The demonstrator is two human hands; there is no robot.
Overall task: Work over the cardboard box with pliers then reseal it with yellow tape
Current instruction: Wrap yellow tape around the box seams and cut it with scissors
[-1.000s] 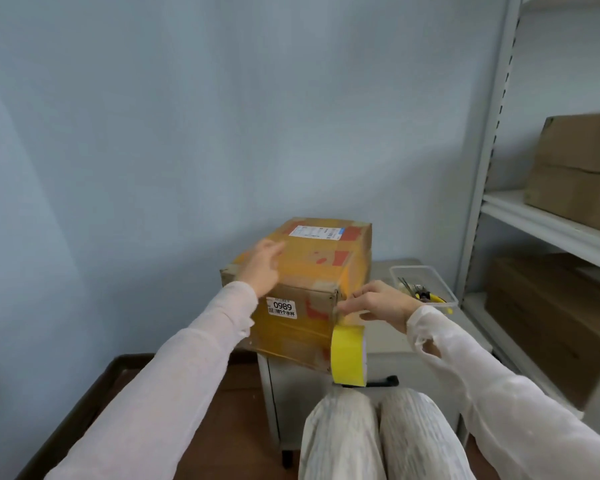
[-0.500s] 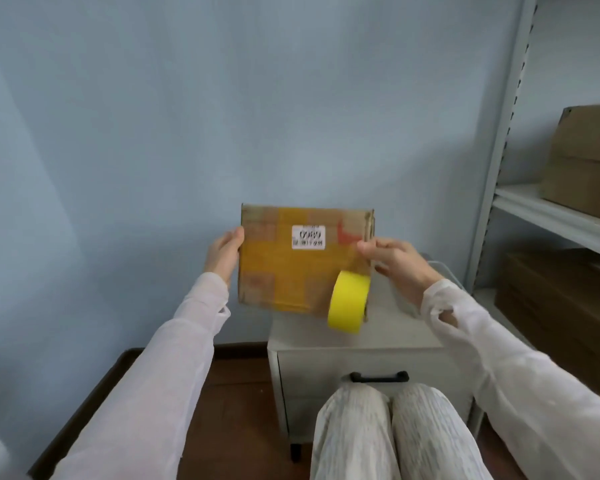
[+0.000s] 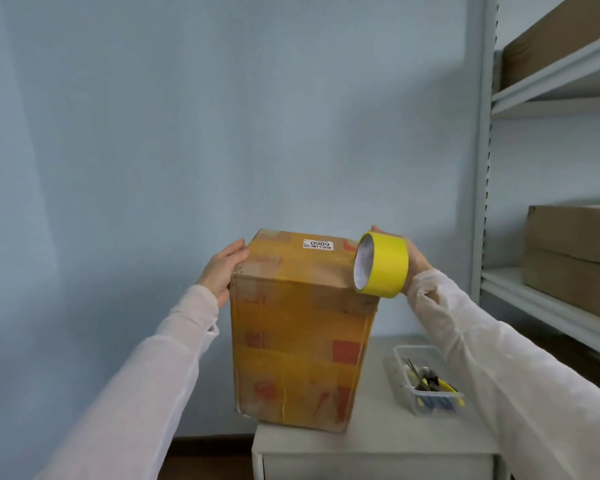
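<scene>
On the grey desk (image 3: 371,441) the cardboard box (image 3: 298,344), held up label-forward a moment ago, now stands on end, left hand (image 3: 222,268) flat, grip wide, on its top-left edge, right hand (image 3: 417,258) with its grip round the yellow tape roll (image 3: 385,265) at its top-right corner, seemingly mid-reseal.

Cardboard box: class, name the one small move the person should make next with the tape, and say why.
Probably pull the yellow tape roll across the top of the cardboard box, laying a strip. The right hand grips the roll at the top right edge, and the left hand braces the opposite side.
</scene>
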